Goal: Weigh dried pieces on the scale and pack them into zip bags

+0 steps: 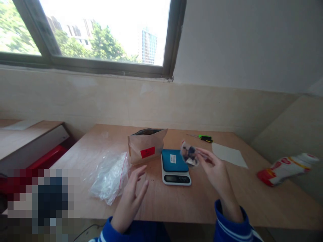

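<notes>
1. The right hand (212, 166) pinched a small clear packet (189, 154) of dark pieces between thumb and fingers, by the right side of the digital scale (176, 168)
2. The left hand (131, 195), half open, held nothing, near the crumpled clear plastic (108, 178)
3. The open paper pouch (146, 146) stood left of the scale, the screwdriver (203, 137) near the white paper (229, 154)

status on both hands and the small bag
Right hand pinching small clear bag, raised by the scale. Left hand open, nothing held. Screwdriver lying beyond.
</notes>
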The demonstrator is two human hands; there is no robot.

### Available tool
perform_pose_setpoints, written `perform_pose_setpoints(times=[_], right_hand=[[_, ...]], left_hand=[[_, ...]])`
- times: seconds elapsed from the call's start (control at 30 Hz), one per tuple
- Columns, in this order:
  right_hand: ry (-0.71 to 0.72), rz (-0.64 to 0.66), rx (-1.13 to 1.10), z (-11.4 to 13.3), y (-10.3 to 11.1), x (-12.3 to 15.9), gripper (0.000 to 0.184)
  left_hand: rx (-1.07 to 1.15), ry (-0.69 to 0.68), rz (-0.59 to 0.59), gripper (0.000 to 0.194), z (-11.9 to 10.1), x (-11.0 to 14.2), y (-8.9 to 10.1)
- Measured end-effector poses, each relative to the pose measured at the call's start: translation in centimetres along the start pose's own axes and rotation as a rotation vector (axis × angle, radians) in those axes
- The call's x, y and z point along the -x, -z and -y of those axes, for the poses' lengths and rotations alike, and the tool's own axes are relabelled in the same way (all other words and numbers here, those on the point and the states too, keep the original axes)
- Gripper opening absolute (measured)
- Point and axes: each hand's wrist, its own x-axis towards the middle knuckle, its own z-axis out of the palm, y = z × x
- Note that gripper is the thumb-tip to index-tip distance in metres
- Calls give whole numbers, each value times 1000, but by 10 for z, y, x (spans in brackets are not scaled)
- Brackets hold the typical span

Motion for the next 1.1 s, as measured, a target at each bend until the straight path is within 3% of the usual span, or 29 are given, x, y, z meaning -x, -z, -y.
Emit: perform_pose_setpoints(times=[0.13,0.27,0.37,0.47,0.53,0.57,0.7,0.77,1.1], right_hand=[[-144,276,-281,40,-27,55,33],[-261,390,-464,31,-60,73,33],[-296,288,-477,17,-82,79,36],[-270,-18,-361,14,-98,91,42],[-243,-121,-287,20,-102,102,36],[-229,-95,-278,24,-103,108,31],[-202,286,-378,46,-103,126,24],[-207,360,-412,54,-103,130,24],[-190,322,-445,63,-98,130,20]], left_hand=[[183,37,67,46,-8,13,-22],[109,90,110,19,-8,21,-17],[115,117,94,22,-7,28,-14],[126,132,22,27,-7,34,-19],[127,136,-47,28,-7,38,-24],[129,127,-82,28,-7,39,-26],[148,58,-181,24,-2,41,-31],[136,16,-210,23,2,42,-30],[39,-88,-252,25,-4,44,-31]])
